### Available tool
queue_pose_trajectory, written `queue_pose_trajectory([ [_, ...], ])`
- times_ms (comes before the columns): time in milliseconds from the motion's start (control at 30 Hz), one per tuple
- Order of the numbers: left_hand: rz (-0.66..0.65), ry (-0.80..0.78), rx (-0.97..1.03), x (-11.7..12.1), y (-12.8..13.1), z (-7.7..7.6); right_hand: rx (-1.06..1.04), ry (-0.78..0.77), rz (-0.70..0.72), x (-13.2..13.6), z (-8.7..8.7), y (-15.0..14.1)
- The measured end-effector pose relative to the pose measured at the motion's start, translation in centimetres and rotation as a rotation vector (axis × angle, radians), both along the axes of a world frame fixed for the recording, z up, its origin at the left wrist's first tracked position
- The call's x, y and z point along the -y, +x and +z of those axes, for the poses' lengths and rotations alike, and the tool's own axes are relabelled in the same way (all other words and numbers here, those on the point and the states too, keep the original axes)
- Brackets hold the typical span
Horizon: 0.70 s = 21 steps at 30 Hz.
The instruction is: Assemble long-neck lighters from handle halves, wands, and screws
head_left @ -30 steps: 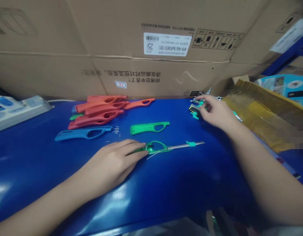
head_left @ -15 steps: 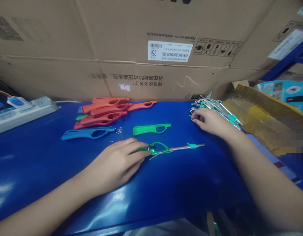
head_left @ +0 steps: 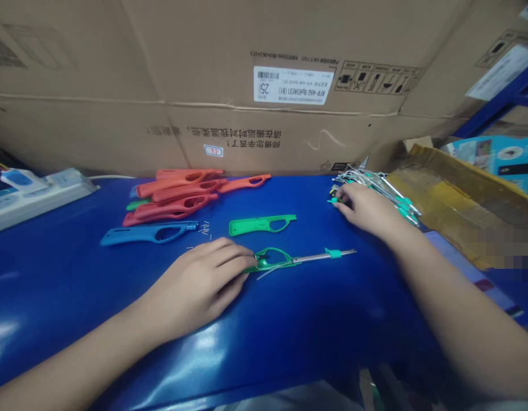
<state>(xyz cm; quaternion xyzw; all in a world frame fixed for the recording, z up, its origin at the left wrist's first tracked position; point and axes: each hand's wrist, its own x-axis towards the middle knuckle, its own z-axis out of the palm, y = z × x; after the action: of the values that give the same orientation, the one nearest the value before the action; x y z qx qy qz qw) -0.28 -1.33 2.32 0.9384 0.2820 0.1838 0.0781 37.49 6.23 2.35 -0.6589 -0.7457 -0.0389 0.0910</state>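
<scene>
My left hand lies on the blue table, its fingers pressed down on the handle end of a green lighter body with a metal tube pointing right. My right hand reaches to the pile of metal tube assemblies at the back right, its fingers curled at the pile's near end on a small green part. A loose green handle shell lies between the two hands.
A heap of orange handle shells and one blue shell lie at the back left, small pins beside them. Cardboard boxes wall off the back. A white power strip sits far left, a yellow bag at right.
My right hand drew back a little from the top of the tube pile to its near end. The left hand stayed on the green lighter body.
</scene>
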Motion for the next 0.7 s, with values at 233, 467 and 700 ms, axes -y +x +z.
queue_pose_trajectory([
  [233, 0.01, 0.007, -0.005, 0.1, 0.0, 0.3, -0.201, -0.116, 0.084, 0.4, 0.4, -1.7],
  [467, 0.037, -0.001, -0.03, 0.2, -0.1, 0.0, -0.265, -0.126, 0.083, 1.2, 0.6, -3.2],
  [700, 0.08, -0.036, -0.021, 0.2, 0.0, -0.1, -0.078, -0.189, 0.153, 2.5, 1.1, -4.2],
])
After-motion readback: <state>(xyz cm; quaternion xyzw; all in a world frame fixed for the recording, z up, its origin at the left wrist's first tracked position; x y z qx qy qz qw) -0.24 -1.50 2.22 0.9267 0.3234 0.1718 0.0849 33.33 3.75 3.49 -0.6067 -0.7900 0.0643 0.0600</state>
